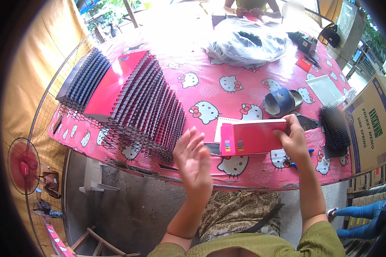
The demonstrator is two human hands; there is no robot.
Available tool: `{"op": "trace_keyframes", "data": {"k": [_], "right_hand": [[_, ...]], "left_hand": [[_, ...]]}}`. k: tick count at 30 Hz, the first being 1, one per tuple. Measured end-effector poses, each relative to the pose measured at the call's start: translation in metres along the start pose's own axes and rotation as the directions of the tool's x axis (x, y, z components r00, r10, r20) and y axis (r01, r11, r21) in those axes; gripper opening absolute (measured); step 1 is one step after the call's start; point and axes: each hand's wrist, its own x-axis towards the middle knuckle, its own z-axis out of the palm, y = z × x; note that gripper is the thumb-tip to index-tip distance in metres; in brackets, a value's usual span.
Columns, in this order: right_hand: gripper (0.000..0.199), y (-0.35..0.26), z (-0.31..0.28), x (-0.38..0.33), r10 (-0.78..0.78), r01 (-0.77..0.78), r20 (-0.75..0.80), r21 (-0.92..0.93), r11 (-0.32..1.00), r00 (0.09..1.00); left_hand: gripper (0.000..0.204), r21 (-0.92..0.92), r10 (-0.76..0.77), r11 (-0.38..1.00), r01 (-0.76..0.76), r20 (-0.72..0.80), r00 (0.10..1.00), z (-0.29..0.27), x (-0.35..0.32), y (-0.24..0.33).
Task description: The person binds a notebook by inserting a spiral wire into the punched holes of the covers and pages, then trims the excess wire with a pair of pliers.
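Note:
My right hand grips the right end of a red-covered memo pad, thumb on top. White punched sheets stick out past the pad's far left edge. To the left of the pad my left hand is raised, fingers apart and holding nothing. Left of that hand stands a tall stack of red spiral notebooks, their black coils showing. A blue-handled tool lies partly hidden by my right wrist. Beyond the right hand sits a blue rounded object; its kind is unclear.
Blue spiral notebooks stand at the far left. Black coils and a cardboard box are on the right. A clear plastic bag holds dark items at the back, near another person's hands. A red fan stands left.

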Motion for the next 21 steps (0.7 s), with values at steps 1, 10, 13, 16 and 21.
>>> {"op": "trace_keyframes", "data": {"k": [1, 10, 13, 16, 21], "right_hand": [[0.021, -0.008, 0.007, -0.003, -0.012, 0.011, -0.017, -0.033, 0.999, 1.0], [0.023, 0.005, 0.024, -0.002, -0.088, 0.083, -0.035, -0.134, 0.988, 0.996], [0.025, 0.014, 0.021, 0.0, -0.348, 0.28, -0.091, -0.422, 0.862, 0.933], [0.024, -0.005, 0.008, -0.005, -0.347, 0.328, -0.02, -0.281, 0.902, 0.938], [0.03, -0.013, 0.02, -0.024, -0.253, 0.18, 0.156, 0.374, 0.91, 0.955]], "left_hand": [[0.048, 0.091, -0.142, 0.986, 0.136, 0.054, 0.988, 0.007, 0.003, -0.006], [0.055, 0.155, -0.375, 0.918, 0.364, 0.047, 0.926, 0.013, -0.011, -0.053], [0.055, 0.195, -0.296, 0.94, 0.28, 0.063, 0.953, 0.01, -0.011, -0.055], [0.059, 0.212, -0.11, 0.972, 0.102, 0.023, 0.994, 0.016, -0.011, -0.044], [0.066, 0.437, -0.029, 0.888, -0.146, 0.368, 0.929, 0.033, -0.014, -0.027]]}}
